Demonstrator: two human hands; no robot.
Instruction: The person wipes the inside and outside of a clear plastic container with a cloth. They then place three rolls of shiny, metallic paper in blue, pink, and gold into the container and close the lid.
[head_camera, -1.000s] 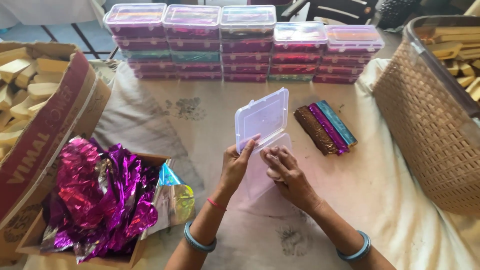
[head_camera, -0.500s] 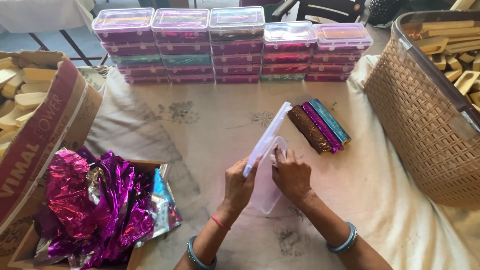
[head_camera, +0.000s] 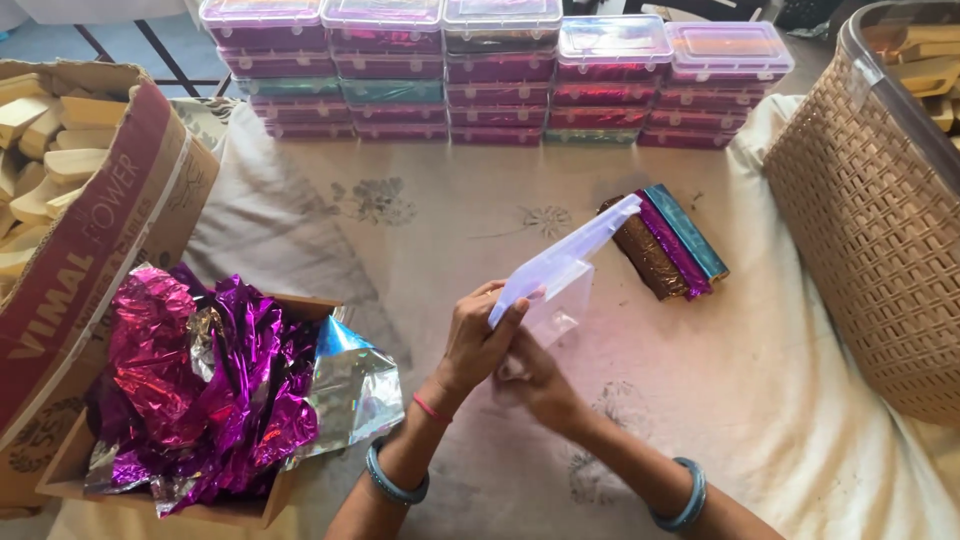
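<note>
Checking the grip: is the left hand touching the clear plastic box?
Touching. The head view shows the left hand with its fingers on the clear plastic box lid.

A small clear plastic box with a hinged lid (head_camera: 560, 275) stood open and tilted near the middle of the cloth, held between the left hand (head_camera: 478, 340) and the right hand (head_camera: 535, 378). Just beyond it lay three foil-wrapped bars (head_camera: 665, 242) side by side: brown, purple and teal. Along the far edge stood stacked rows of clear lidded boxes (head_camera: 490, 70) with pink, purple and green contents. At left stood a brown cardboard carton with a red printed band (head_camera: 95, 235), and before it a shallower carton of crumpled magenta foil sheets (head_camera: 205, 395).
</note>
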